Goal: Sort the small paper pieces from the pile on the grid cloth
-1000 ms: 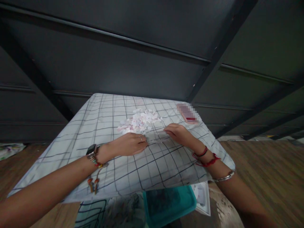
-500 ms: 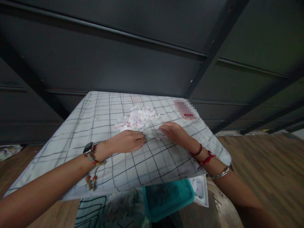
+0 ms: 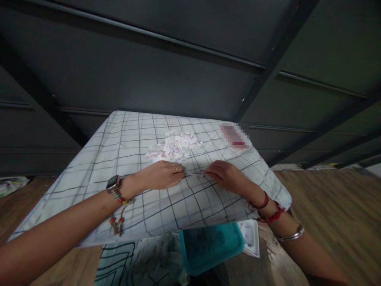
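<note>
My left hand (image 3: 160, 174) rests palm down on a checked white cloth (image 3: 127, 139), just in front of a pile of small white and pinkish pieces (image 3: 175, 146) that look like paper scraps. Its fingers are curled and pressed together; whatever they may hold is hidden. A short way to the right, my right hand (image 3: 228, 175) is closed in a pinch. From its fingertips a thin pale strip (image 3: 199, 174) points left toward my left hand. The strip is blurred, and its material cannot be made out.
A pink phone-shaped object (image 3: 235, 136), pixelated, lies at the cloth's back right corner. Below the front edge are a teal plastic bin (image 3: 214, 260) and a white box (image 3: 251, 238) with pale contents. Dark metal panels (image 3: 166, 79) rise behind the table.
My right hand has drawn slightly toward me and to the right with the strip. My left hand stays nearly in place, and the view has shifted a little.
</note>
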A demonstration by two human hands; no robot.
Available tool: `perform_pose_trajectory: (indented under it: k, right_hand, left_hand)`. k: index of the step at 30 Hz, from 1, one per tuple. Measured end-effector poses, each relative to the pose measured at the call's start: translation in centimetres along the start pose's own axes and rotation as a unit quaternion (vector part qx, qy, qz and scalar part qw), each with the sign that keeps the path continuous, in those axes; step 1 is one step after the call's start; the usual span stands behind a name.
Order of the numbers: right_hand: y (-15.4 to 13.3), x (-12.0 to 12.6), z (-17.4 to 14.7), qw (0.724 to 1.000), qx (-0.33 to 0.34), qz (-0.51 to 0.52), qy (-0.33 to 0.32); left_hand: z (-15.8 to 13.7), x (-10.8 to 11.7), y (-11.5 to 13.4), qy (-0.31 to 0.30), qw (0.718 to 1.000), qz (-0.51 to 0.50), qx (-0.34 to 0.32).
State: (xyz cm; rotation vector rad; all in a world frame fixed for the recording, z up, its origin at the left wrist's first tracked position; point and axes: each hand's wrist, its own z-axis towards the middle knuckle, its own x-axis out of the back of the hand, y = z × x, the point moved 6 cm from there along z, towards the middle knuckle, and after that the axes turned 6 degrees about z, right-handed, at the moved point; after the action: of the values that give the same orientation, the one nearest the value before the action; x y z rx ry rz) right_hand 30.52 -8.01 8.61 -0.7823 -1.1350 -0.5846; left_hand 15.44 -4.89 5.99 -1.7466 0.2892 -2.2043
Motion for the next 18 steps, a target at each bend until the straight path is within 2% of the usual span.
perform_pose_trajectory:
  k: [3,6,8,10,14,18]
  right_hand:
    - [-0.2,0.8,-1.1,1.000,-0.014,0.010,0.024]
    - [1.0,1.4,-1.3,0.993,-0.093,-0.023,0.066]
    - [1.7,1.2,-1.3,0.985,-0.147,-0.056,0.065]
    - [1.6,0.5,-1.5,0.982,-0.171,-0.069,0.050]
    - [-0.7,-0.6,-1.7,0.988,-0.142,-0.035,0.047]
    - [-2.2,-0.5,-1.6,0.992,-0.116,0.002,0.051]
  left_hand:
    - [-0.1,-0.2,-0.1,-0.003,1.000,-0.015,0.010]
    - [-0.2,-0.2,-0.3,-0.004,0.999,-0.042,0.025]
    - [-0.3,-0.1,-0.3,-0.010,0.998,-0.058,0.022]
    - [-0.3,0.1,-0.2,-0.020,0.997,-0.069,0.017]
    - [-0.1,0.8,-0.3,-0.048,0.993,-0.100,0.031]
    - [-0.2,1.2,0.0,-0.090,0.988,-0.106,0.060]
